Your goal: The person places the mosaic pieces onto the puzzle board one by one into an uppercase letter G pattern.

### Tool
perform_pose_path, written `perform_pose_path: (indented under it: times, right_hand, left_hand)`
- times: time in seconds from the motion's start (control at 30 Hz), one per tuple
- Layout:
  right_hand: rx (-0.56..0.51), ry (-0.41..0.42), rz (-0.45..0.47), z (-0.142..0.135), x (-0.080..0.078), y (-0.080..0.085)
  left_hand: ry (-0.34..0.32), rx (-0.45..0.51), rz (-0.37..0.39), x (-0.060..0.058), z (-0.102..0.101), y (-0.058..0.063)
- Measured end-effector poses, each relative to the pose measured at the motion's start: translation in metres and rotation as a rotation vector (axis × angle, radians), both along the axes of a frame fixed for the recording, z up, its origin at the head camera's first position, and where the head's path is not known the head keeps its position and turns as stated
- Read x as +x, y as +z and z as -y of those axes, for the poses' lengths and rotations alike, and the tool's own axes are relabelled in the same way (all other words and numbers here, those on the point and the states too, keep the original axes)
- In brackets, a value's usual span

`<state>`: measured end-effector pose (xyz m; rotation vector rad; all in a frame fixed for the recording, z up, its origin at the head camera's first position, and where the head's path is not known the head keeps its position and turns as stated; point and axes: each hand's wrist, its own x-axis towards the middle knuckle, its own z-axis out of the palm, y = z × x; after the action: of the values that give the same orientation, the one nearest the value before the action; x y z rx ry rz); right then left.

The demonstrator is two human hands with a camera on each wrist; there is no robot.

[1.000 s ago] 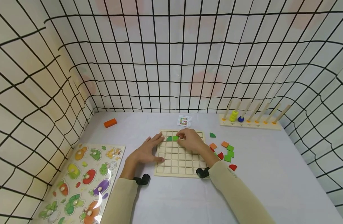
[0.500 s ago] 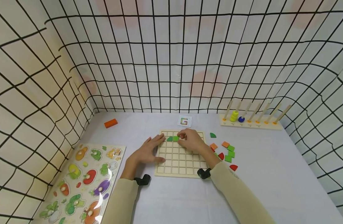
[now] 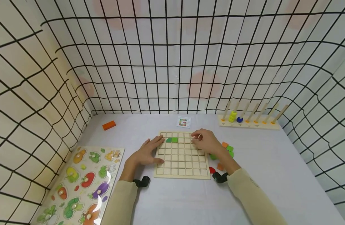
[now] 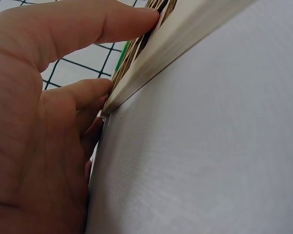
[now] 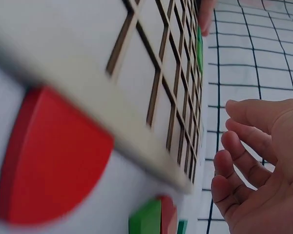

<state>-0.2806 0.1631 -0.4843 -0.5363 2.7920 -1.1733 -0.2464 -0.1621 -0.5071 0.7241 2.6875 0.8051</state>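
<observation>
A wooden grid board (image 3: pixel 173 172) lies flat on the white tablecloth. Two pieces sit in its second row: a dark green quarter-circle (image 3: pixel 168 140) and a light green square (image 3: pixel 175 140). My left hand (image 3: pixel 144 154) rests along the board's left side, fingers spread and thumb on its edge, as the left wrist view shows close up. Over the upper right of the board is my right hand (image 3: pixel 207 140). In the right wrist view its fingers (image 5: pixel 239 156) curve loosely with nothing between them. A red quarter-circle piece (image 5: pixel 58 161) lies beside the board there.
Orange squares (image 3: pixel 220 166) and green squares (image 3: pixel 230 148) lie right of the board, partly under my right forearm. A small pattern card (image 3: pixel 184 122) is behind the board. Further off are an orange block (image 3: pixel 109 125), a peg stand (image 3: pixel 248 124) and a vegetable puzzle (image 3: pixel 88 165).
My right hand has let go beside the green square and moved right across the board. The square stays in its cell. My left hand keeps its place on the board.
</observation>
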Motion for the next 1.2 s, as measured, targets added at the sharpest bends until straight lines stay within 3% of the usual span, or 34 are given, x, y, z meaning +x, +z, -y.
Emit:
perform_pose_path:
  times: [0.47,0.97,1.2]
  right_hand:
    - [0.113,-0.16,0.022,-0.074,0.017,0.009]
    - [0.201,-0.248,0.018,-0.119,0.021,-0.011]
    - [0.213,-0.249,0.031,-0.136,0.024,-0.019]
  left_hand:
    - [0.017,-0.035,0.01,0.001,0.001,-0.001]
    - [0.025,-0.001,0.016,0.001,0.002,-0.002]
    - [0.021,0.007,0.017,0.001,-0.002,-0.001]
